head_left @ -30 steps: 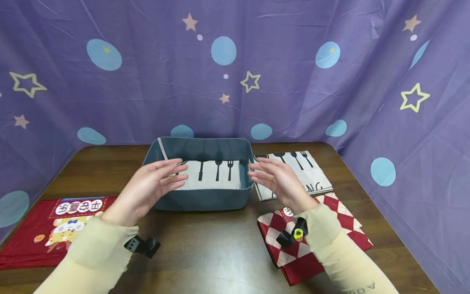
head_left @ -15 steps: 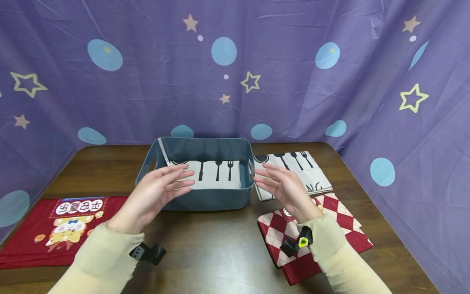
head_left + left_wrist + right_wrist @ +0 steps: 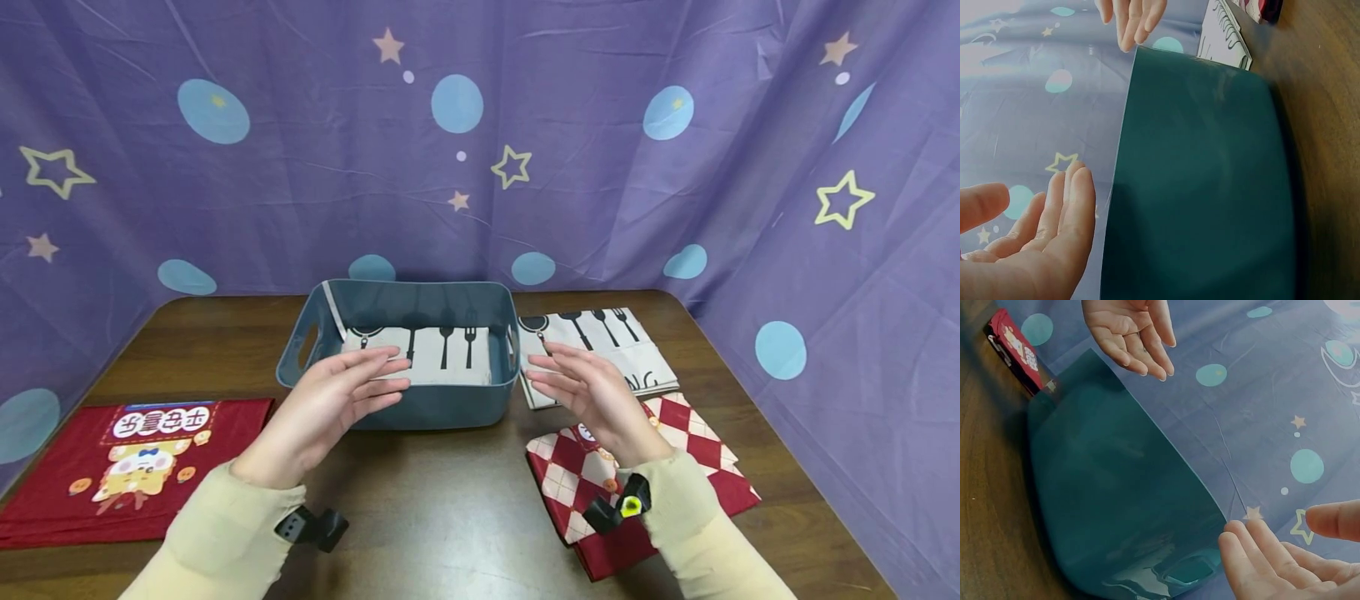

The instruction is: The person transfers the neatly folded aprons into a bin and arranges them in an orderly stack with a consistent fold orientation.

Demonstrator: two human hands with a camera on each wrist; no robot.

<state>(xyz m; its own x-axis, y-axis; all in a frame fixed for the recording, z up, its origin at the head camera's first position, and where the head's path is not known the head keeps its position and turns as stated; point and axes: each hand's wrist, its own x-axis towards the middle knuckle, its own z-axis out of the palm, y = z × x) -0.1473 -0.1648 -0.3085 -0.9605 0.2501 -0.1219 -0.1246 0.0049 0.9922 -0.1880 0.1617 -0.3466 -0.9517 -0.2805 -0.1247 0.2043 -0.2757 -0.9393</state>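
My left hand (image 3: 327, 410) hovers at the near left corner of a blue-grey plastic basket (image 3: 420, 408), fingers extended and palm turned inward. Opposite it, my right hand (image 3: 597, 398) is held in the air near the basket's right end, its fingers also straight. Neither hand holds anything. Inside the basket lies a folded white cloth (image 3: 431, 357) printed with black cutlery. The left wrist view shows the basket's teal-looking wall (image 3: 1204, 175) beside the left fingers (image 3: 1075, 212). In the right wrist view, the right fingers (image 3: 1260, 556) are close to the basket's handle hole.
A second white cutlery-print cloth (image 3: 637, 354) lies folded right of the basket. In front of it is a red and white diamond-pattern cloth (image 3: 566, 483). A red cloth with a cartoon animal (image 3: 138, 475) lies on the left of the wooden table (image 3: 420, 525). Behind hangs a purple curtain (image 3: 585, 217).
Both hands have drifted a little toward me and to the right, leaving more of the basket's left handle and rim in sight. The basket and cloths have stayed put.
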